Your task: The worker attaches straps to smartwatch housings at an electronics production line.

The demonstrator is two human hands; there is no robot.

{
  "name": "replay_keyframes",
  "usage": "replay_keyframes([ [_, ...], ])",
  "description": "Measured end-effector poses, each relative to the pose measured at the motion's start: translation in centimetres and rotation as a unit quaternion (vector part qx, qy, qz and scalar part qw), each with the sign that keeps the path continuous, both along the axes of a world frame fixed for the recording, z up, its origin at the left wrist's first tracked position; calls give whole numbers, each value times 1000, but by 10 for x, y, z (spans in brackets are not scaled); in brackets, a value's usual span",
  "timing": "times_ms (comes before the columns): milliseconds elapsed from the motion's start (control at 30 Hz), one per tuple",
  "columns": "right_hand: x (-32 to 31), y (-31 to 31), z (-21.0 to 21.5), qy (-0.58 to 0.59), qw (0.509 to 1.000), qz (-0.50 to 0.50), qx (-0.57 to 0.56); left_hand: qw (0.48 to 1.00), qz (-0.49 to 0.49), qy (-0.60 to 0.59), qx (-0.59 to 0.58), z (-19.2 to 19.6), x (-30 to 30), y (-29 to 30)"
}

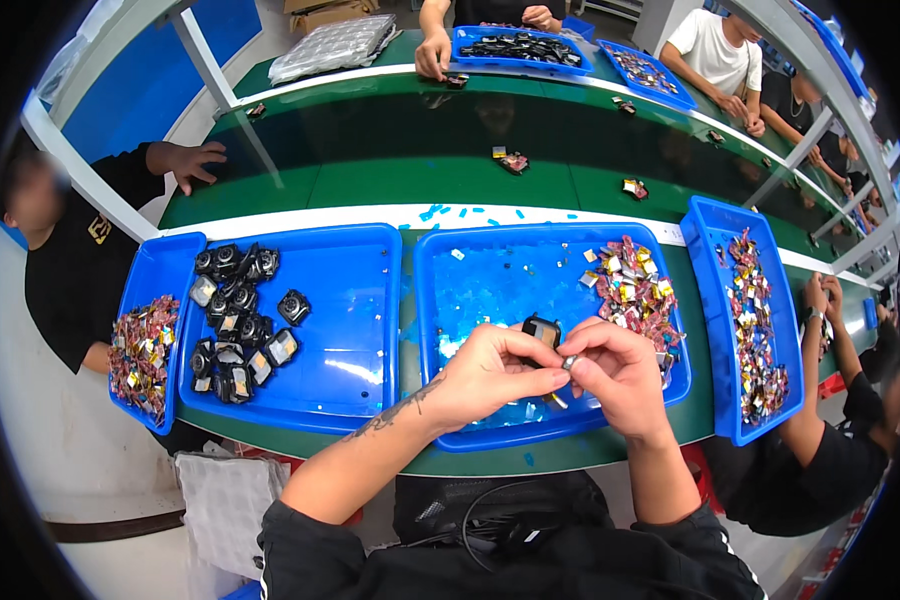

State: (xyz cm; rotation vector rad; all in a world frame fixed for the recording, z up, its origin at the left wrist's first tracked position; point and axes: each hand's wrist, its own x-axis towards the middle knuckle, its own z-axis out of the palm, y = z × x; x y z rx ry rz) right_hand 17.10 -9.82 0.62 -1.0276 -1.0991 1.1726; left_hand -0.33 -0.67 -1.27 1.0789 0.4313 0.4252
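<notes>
Over the middle blue tray [425,330], my two hands meet at their fingertips. Between the thumb and fingers of my left hand [495,375] is a black watch case [542,331], its squarish rim standing above the fingers. My right hand [620,378] is closed in a pinch against it, on a small silvery piece [569,362] too small to name. A bit of yellow and silver [556,400] shows just below the fingers. In the tray's right part lies a heap of small battery-like parts [630,285] in pink, yellow and silver; blue film scraps cover its floor.
Left stands a blue tray [395,300] with several black watch cases [235,310]; narrower trays of small parts [142,365] [755,330] flank both sides. Beyond runs a green conveyor [390,190] carrying loose assemblies [511,160]. Other people work around; one's hand [195,165] rests at its left.
</notes>
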Motion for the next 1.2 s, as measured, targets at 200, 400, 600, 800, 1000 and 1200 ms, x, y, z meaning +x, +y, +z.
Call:
replay_keyframes([
  [200,4,-2,-11,106,993,52,5,998,-26,-56,-14,6,-1,0],
  [400,-4,-2,0,18,992,-121,42,926,168,18,337,-3,3,-1],
  [600,-24,6,23,-361,918,-154,55,970,181,7,162,-5,2,-2],
  [800,-29,23,21,-384,900,-198,66,980,131,-8,151,4,-1,-4],
  [1000,-33,23,31,-380,904,-190,38,984,113,-76,111,3,-1,-3],
  [1200,-29,24,28,-375,905,-190,65,987,99,-88,87,0,0,-4],
])
